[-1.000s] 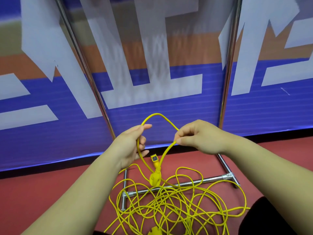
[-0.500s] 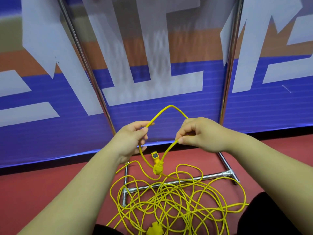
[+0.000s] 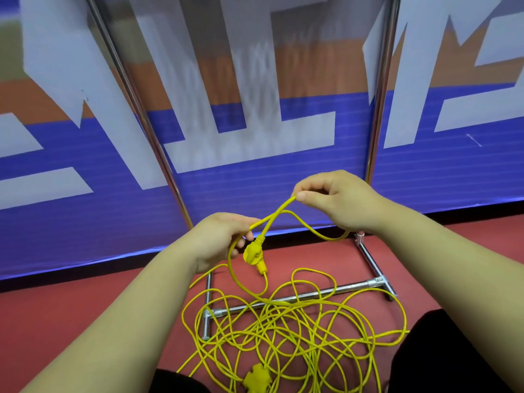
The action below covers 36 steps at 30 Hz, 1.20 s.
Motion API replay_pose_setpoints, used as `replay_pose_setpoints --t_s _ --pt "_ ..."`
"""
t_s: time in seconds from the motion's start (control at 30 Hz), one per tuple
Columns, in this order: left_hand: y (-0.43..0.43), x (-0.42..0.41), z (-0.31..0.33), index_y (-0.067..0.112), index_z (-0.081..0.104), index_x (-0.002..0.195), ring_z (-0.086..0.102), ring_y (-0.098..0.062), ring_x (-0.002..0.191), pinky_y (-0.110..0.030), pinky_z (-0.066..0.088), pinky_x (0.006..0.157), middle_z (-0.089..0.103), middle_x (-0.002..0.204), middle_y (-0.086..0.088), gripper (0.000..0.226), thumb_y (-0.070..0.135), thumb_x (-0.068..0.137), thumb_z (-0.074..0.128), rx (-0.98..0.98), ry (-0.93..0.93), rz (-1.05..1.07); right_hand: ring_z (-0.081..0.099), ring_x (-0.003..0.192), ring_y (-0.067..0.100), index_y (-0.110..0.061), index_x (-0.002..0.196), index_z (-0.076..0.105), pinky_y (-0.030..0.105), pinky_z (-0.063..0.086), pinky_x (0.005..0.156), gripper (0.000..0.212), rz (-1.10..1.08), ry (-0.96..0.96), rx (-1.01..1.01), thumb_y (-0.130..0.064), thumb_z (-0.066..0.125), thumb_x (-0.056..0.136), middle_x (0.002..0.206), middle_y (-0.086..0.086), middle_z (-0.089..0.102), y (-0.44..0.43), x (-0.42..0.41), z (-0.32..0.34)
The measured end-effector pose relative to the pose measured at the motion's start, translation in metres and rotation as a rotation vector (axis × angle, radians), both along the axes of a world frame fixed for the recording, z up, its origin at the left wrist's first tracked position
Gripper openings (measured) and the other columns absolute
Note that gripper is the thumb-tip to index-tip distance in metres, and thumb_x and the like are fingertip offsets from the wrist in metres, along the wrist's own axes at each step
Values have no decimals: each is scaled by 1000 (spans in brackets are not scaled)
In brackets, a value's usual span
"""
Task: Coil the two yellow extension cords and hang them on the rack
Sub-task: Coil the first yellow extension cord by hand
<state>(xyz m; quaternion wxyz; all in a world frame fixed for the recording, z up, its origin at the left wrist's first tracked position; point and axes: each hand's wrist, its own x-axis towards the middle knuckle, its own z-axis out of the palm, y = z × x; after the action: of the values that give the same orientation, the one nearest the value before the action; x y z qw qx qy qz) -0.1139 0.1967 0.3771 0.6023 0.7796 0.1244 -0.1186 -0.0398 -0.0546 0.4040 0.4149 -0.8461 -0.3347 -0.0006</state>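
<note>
A tangle of thin yellow extension cord (image 3: 286, 333) lies on the red floor over the base of the chrome rack (image 3: 309, 296). My left hand (image 3: 218, 239) grips the cord just above its yellow plug (image 3: 253, 255), which hangs below the fingers. My right hand (image 3: 334, 199), higher and to the right, pinches the cord between thumb and forefinger. A short stretch runs taut between the two hands, and a loop sags under my right hand. A second yellow connector (image 3: 256, 380) lies at the bottom of the pile.
Two chrome rack uprights (image 3: 136, 109) (image 3: 381, 89) rise in front of a blue, white and orange banner wall (image 3: 255, 143). The rack's foot bars rest on the red floor (image 3: 56, 321). My dark-clothed knees show at the bottom edge.
The upright loop between my hands has collapsed. My right hand has risen and moved right, drawing the cord out, and the plug has come up to just under my left hand.
</note>
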Motion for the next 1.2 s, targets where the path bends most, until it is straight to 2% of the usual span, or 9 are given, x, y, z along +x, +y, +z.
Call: replay_pose_setpoints --t_s 0.1,0.2,0.3,0.4,0.47,0.6,0.73,0.8,1.2 --pt "-4 1 4 1 71 108 44 -13 62 -28 33 57 56 73 -1 48 46 95 57 -151 40 -28 55 66 1 -32 95 74 12 38 62 11 17 0 -72 -34 63 97 72 -23 65 2 6 7" --pt "-13 0 8 17 74 86 45 -12 64 -27 34 59 55 73 2 46 61 72 72 -25 20 -167 62 89 2 -31 103 76 20 46 79 14 88 -42 -173 -34 63 98 93 -19 72 10 9 13" --pt "-21 -1 6 17 79 88 40 -12 60 -30 31 59 48 64 7 45 55 64 77 89 3 -234 63 96 11 -29 106 76 28 48 85 17 149 -68 -182 -34 63 97 102 -9 73 21 8 17" --pt "-27 -1 6 12 80 92 39 -11 59 -25 31 54 47 63 6 31 40 85 69 90 -39 -229 65 92 7 -29 106 77 23 49 78 16 170 -69 -130 -34 66 96 98 -11 74 28 9 19" --pt "-25 -1 7 11 78 87 37 -12 59 -25 31 54 46 64 3 32 30 101 57 51 -75 -213 63 78 -1 -29 107 77 12 45 68 16 163 -42 -86 -33 71 92 88 -11 73 27 11 20" --pt "-10 0 11 11 73 81 35 -13 57 -29 30 58 42 62 1 37 24 105 47 -114 -49 -133 55 60 -2 -26 108 73 13 42 62 21 122 127 -1 -24 78 87 77 -6 70 6 22 14" --pt "-2 -4 17 6 68 88 28 -10 52 -27 24 55 36 62 1 31 24 104 47 -231 3 -130 63 72 5 -25 97 73 25 51 75 22 154 236 -196 -7 73 85 84 0 72 -10 27 -2" --pt "-3 -5 19 6 66 88 26 -9 50 -26 22 53 34 60 1 32 24 105 45 -234 -1 -131 62 67 3 -25 92 72 20 50 69 18 141 223 -265 -8 71 87 85 -2 74 -11 26 -6" --pt "-5 -14 11 6 71 86 29 -13 51 -26 31 52 33 60 -2 40 40 99 55 -14 163 -415 54 61 1 -22 87 74 13 45 59 10 -166 167 248 -32 77 87 69 -10 66 -4 20 -5"
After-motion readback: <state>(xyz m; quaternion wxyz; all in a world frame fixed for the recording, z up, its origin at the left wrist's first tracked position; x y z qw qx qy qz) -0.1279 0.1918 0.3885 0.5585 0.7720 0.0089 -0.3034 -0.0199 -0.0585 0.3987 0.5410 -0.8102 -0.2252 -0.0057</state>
